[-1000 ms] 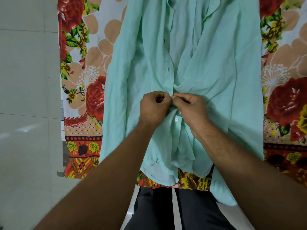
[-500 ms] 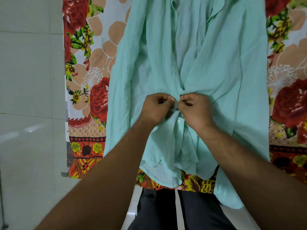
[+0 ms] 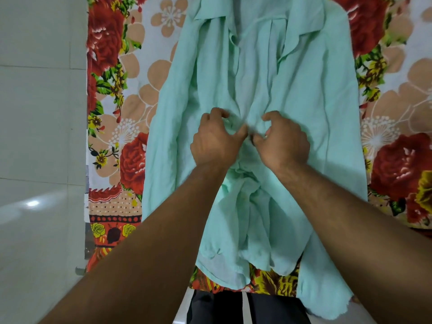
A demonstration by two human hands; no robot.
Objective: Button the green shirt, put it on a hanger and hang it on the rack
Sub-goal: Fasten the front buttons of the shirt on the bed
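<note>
Green shirt (image 3: 315,113) is lying front-up on the flowered bed (image 3: 131,101), filling most of my view. Its long axis is running straight away from me: the collar (image 3: 301,26) is pointing to the far side and the hem (image 3: 224,277) is drooping over the bed's near edge.

Compared with a second ago, my hands are working further up the front opening, above the low button they were closing. The tight knuckle-to-knuckle pinch is loosening into half-curled fingers. I am reading that as one button done and the next one up being started.

The left hand (image 3: 215,141) is gathering a fold of cloth between thumb and curled fingers. The right hand (image 3: 282,141) is pinching the facing edge with thumb and bent forefinger, and the two thumbs are nearly touching. Cloth and blur are hiding the button, so I cannot tell whether it is through its hole. Above my hands the front is gaping open up to the collar, so I am judging that several buttons are waiting.
</note>
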